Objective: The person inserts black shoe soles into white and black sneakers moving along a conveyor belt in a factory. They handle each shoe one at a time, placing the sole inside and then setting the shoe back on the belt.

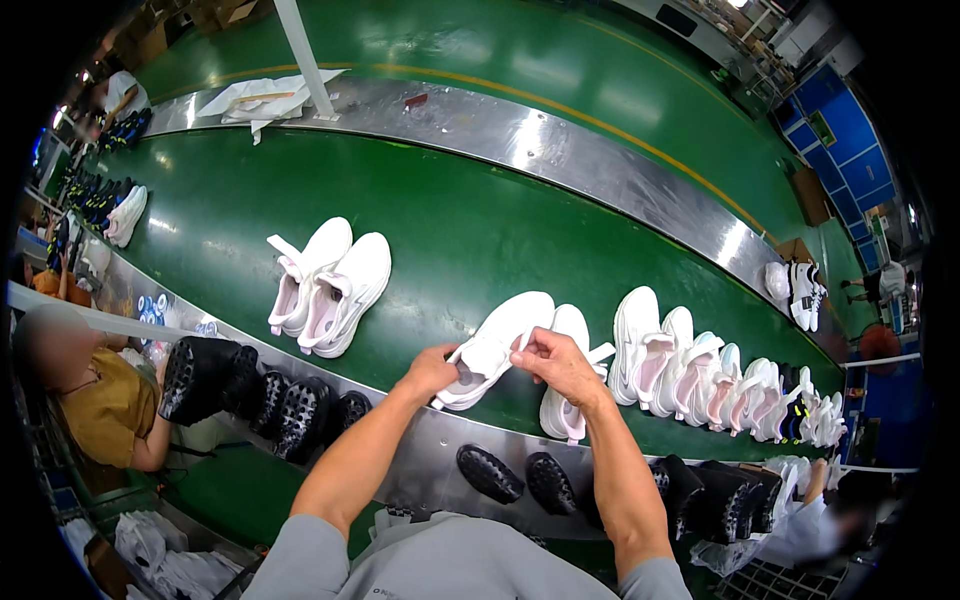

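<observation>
Both hands (430, 372) (563, 363) part-curled, fingertips gripping one white shoe (492, 348)

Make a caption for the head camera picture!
Left hand and right hand hold a white shoe on a green surface, near other shoes.

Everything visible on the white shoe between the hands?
The white shoe has a fabric-looking upper, thick white sole and paler-toned open collar. It's over the green belt, toe pointing away and rightward, heel nearest the wearer. The left hand touches its left side; the right hand pinches near the opening.
</observation>
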`<action>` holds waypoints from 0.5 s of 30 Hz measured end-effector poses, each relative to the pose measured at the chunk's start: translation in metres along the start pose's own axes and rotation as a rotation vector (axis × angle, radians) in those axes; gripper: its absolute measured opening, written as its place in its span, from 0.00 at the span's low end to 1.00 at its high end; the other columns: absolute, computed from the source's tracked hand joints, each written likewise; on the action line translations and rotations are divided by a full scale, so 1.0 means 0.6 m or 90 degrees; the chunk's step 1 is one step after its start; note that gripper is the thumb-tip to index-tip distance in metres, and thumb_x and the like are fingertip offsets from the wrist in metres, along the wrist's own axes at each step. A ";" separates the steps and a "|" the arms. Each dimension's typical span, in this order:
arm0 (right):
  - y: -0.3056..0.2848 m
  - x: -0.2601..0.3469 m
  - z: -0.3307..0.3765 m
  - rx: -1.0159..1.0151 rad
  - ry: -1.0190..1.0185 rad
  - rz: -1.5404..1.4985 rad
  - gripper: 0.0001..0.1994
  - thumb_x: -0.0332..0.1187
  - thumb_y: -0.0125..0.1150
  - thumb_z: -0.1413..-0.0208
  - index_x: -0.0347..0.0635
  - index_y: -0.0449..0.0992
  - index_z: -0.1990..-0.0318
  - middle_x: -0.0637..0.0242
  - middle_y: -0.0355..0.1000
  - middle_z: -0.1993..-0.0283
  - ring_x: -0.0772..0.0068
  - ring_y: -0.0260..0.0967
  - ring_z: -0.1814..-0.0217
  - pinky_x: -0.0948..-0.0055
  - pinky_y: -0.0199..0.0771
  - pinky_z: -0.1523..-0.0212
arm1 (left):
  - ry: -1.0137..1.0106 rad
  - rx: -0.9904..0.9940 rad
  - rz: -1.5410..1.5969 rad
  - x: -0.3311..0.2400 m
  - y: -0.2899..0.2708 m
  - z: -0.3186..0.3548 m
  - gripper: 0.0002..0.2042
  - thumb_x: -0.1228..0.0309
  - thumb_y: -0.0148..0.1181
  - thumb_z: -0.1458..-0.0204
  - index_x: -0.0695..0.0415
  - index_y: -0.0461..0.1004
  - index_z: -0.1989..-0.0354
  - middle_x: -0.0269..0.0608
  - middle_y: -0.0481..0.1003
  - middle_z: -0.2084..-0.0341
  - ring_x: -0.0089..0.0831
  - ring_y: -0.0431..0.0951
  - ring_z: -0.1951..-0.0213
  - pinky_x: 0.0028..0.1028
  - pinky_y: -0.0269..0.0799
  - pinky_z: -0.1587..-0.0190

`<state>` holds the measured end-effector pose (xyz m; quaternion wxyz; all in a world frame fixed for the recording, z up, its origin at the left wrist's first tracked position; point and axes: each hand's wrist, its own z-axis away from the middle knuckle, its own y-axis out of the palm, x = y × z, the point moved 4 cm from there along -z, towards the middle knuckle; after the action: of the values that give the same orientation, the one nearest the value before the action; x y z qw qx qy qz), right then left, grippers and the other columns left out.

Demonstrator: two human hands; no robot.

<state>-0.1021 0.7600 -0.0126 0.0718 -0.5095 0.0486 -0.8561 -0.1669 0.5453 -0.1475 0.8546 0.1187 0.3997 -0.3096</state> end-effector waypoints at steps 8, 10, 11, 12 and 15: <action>0.037 0.081 0.064 0.065 -0.028 0.004 0.11 0.33 0.72 0.43 0.37 0.78 0.60 0.76 0.70 0.71 0.84 0.63 0.72 0.79 0.64 0.72 | 0.264 0.030 -0.418 -0.092 -0.061 0.070 0.25 0.72 0.71 0.53 0.49 0.77 0.43 0.52 0.79 0.53 0.47 0.79 0.50 0.39 0.74 0.44; 0.038 0.085 0.067 0.061 -0.057 0.068 0.11 0.32 0.72 0.43 0.36 0.78 0.58 0.75 0.71 0.71 0.84 0.64 0.72 0.78 0.65 0.71 | 0.301 0.031 -0.419 -0.085 -0.062 0.080 0.24 0.73 0.71 0.54 0.46 0.78 0.45 0.54 0.78 0.55 0.51 0.76 0.48 0.42 0.72 0.42; 0.043 0.089 0.068 0.047 -0.136 0.098 0.14 0.31 0.70 0.42 0.35 0.78 0.52 0.73 0.72 0.67 0.83 0.64 0.70 0.78 0.66 0.69 | 0.299 0.037 -0.414 -0.085 -0.064 0.082 0.24 0.73 0.71 0.54 0.46 0.78 0.45 0.53 0.77 0.55 0.50 0.76 0.48 0.41 0.72 0.42; 0.049 0.088 0.072 0.069 -0.126 0.093 0.15 0.31 0.70 0.42 0.36 0.78 0.50 0.73 0.72 0.66 0.84 0.64 0.69 0.78 0.66 0.68 | 0.297 0.043 -0.409 -0.085 -0.065 0.085 0.24 0.74 0.70 0.54 0.46 0.78 0.45 0.53 0.77 0.55 0.50 0.76 0.48 0.41 0.72 0.42; 0.056 0.092 0.082 0.149 -0.159 0.167 0.18 0.29 0.68 0.41 0.38 0.78 0.43 0.72 0.72 0.63 0.84 0.64 0.66 0.78 0.64 0.67 | 0.276 0.073 -0.403 -0.087 -0.063 0.099 0.24 0.77 0.69 0.54 0.46 0.78 0.45 0.52 0.76 0.57 0.50 0.76 0.48 0.40 0.72 0.43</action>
<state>-0.0824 0.7171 0.0532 0.2464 -0.5892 0.0055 -0.7695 -0.1800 0.5116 -0.0677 0.6040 0.0999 0.5701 -0.5479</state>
